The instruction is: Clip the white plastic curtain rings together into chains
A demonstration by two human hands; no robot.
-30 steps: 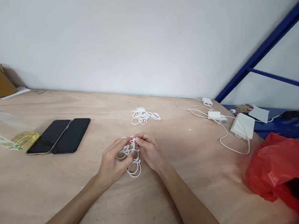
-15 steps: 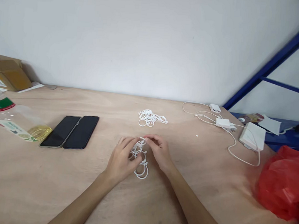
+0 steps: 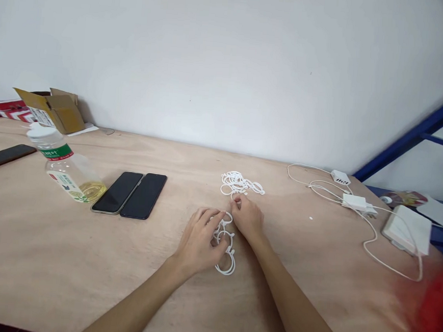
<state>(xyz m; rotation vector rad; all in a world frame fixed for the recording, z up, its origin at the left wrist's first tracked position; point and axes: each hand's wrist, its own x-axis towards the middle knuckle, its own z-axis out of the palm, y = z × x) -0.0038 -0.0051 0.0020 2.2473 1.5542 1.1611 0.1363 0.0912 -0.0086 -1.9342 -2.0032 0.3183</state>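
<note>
A white painted wall stands behind a pale plywood table, its grain smooth and matte, and a blue metal frame slants up on the right.

From the head camera, the left hand lies over the near cluster of rings — thin white plastic loops tangled together, one round loop sticking out toward the person. Its fingers curl loosely on the loops; whether they actually grip, I cannot tell. The right hand sits just beyond, its fingertips pressed together on a small white bit at the edge of the far heap of rings. Two ring piles in all, near each other at the table's middle.

To the left lie three dark, glossy phones: two phones side by side, touching, and a third phone well apart near the edge. One clear plastic bottle lies on its side beside the pair, a little yellow liquid inside. One open cardboard box sits against the wall. On the right — two small white plugs, one flat white block, and looping white cables.
</note>
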